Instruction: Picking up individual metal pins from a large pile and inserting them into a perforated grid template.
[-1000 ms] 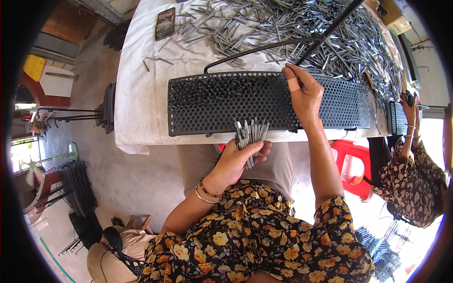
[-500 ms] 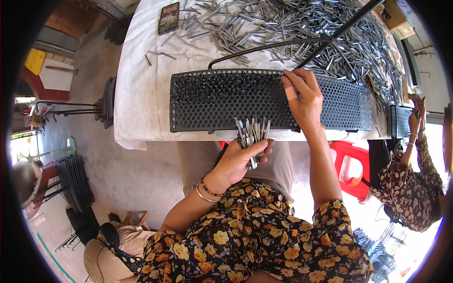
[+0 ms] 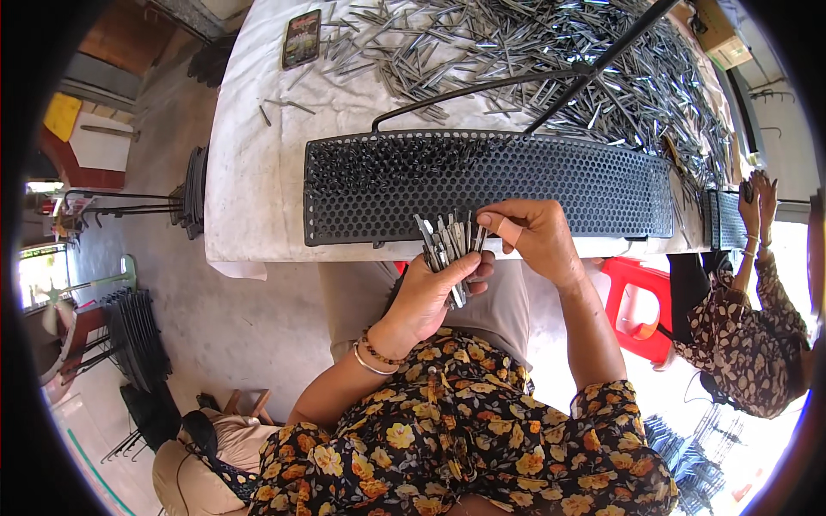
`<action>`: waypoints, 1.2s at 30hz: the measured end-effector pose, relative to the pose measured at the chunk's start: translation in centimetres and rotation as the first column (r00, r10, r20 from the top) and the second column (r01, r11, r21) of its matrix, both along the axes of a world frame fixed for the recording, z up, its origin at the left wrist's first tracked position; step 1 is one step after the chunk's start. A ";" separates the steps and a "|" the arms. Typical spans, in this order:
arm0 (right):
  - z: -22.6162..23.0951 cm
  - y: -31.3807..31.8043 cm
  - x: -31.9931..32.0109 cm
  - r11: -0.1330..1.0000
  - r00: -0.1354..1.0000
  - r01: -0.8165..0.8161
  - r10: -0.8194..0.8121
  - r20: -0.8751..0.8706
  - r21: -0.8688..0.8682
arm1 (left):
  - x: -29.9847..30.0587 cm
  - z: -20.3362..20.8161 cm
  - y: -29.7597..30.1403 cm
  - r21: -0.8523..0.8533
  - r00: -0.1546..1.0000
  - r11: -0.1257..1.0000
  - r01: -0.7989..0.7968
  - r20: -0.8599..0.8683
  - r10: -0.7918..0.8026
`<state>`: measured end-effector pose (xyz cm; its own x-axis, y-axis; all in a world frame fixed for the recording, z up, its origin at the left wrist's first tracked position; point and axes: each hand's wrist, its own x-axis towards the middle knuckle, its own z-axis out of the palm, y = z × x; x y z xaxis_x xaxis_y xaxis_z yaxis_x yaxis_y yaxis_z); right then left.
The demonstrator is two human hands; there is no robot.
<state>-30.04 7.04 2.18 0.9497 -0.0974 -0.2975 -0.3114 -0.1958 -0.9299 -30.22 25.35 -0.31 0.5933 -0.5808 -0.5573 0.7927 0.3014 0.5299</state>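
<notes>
A bundle of thin metal strips (image 3: 449, 245) stands upright in my left hand (image 3: 432, 291), which is closed round it just in front of the table edge. My right hand (image 3: 540, 238) pinches the top of one strip at the right side of that bundle; a pale bandage wraps one finger. Behind both hands lies a long black perforated panel (image 3: 594, 193) with rows of round holes. Small dark pieces fill many holes in its left and upper part. A black rod frame (image 3: 482, 86) rises from the panel's back edge.
A large heap of loose metal strips (image 3: 602, 95) covers the far right of the white-covered table (image 3: 249, 172). A phone (image 3: 301, 39) lies at the far left. Another person's hands (image 3: 757, 206) work at the right, past a red stool (image 3: 638, 310). Black racks (image 3: 138, 335) stand at left.
My right hand has come down from the panel's back edge to the bundle and taken hold of a strip's top. My left hand keeps holding the bundle.
</notes>
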 end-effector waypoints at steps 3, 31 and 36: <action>0.7 -0.5 0.3 0.994 0.993 0.113 -0.112 0.036 -0.008 | 0.2 0.2 -0.1 0.021 1.000 1.000 -0.010 -0.008 0.010; -0.4 -1.1 0.6 0.986 0.978 -0.114 0.134 0.162 -0.123 | 0.5 0.2 -0.9 -0.017 1.000 1.000 -0.007 0.023 0.008; 0.0 -1.9 1.3 0.948 0.915 0.318 -0.309 0.261 0.006 | 0.1 -0.5 -0.8 -0.018 0.999 0.999 0.042 0.006 -0.042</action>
<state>-28.74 5.11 2.16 0.9117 -0.4088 -0.0403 -0.1159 -0.1618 -0.9800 -30.14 24.58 -0.80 0.5713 -0.6149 -0.5436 0.8020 0.2776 0.5289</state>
